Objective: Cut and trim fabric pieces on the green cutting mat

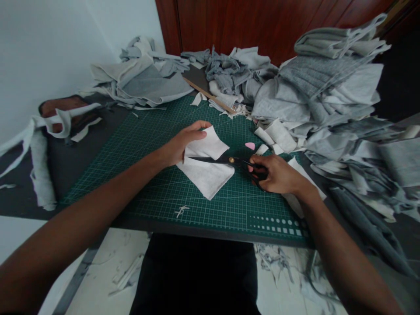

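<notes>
My left hand (188, 142) grips the upper left part of a pale piece of fabric (210, 177), thumb on top. Black-handled scissors (231, 160) are in my right hand (274, 173), its fingers wrapped through the handles. Their blades are spread around the fabric, pointing left toward my left hand. A cut runs in from the fabric's right side, so the upper flap stands apart from the lower part. Just above the scissors lies a small pink piece (250, 145), perhaps tailor's chalk. Another pale fabric piece (303, 175) lies partly under my right wrist.
A green cutting mat (141, 175) covers the table's middle. Grey fabric heaps stand at the back left (151, 83) and right (288, 96). A wooden strip (210, 95) lies behind. Thin scraps (181, 211) rest near the front edge; a rolled grey cloth (42, 170) is at left.
</notes>
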`<control>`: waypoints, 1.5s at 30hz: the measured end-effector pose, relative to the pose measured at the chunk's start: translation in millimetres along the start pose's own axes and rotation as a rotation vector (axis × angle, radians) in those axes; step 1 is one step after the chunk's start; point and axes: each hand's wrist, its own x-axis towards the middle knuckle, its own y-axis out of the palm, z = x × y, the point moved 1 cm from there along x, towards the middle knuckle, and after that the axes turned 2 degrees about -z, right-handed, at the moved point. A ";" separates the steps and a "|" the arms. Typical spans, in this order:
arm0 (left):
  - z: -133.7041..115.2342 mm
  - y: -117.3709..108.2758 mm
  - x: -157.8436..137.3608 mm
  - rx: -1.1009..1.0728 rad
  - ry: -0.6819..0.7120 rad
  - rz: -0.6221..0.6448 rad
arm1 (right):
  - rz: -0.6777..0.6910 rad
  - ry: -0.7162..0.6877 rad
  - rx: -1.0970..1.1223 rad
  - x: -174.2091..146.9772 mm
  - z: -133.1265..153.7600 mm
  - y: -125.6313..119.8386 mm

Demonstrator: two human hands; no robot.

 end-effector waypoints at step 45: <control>-6.9 -5.3 -4.5 0.218 0.160 -0.131 | 0.081 -0.024 0.068 -2.6 -7.4 -1.3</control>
